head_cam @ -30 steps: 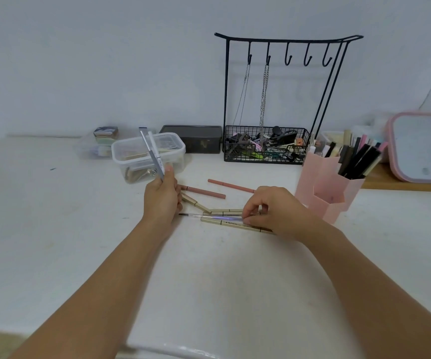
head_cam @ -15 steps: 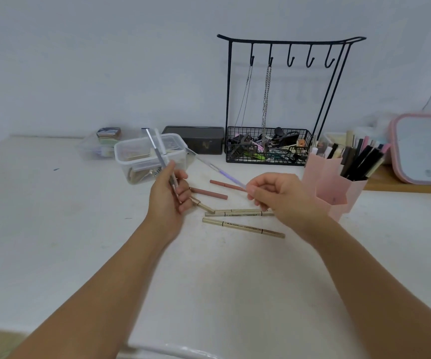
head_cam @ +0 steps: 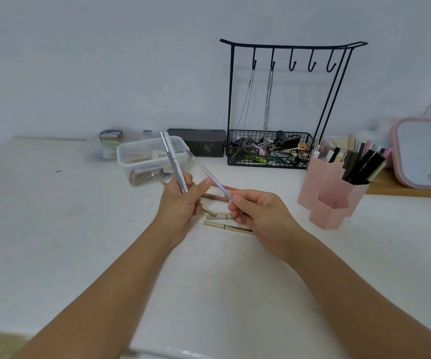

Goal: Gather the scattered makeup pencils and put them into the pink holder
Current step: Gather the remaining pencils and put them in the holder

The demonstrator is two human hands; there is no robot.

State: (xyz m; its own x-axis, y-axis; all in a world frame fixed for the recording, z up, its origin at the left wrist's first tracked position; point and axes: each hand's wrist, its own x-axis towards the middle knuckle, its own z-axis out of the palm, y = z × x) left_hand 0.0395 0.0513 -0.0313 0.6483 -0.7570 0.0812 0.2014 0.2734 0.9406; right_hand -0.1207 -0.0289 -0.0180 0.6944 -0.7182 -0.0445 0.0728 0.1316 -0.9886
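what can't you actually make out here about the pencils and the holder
- Pencils on the table: head view, both hands cover part of the pile, so no sure count.
- Left hand: the silver pencils overlap; two or three is unclear.
- Pink holder: its walls hide the lower ends of what stands inside.
- Pencil print: too small to read.
- Clear-tipped pencil in the right hand: blurred.
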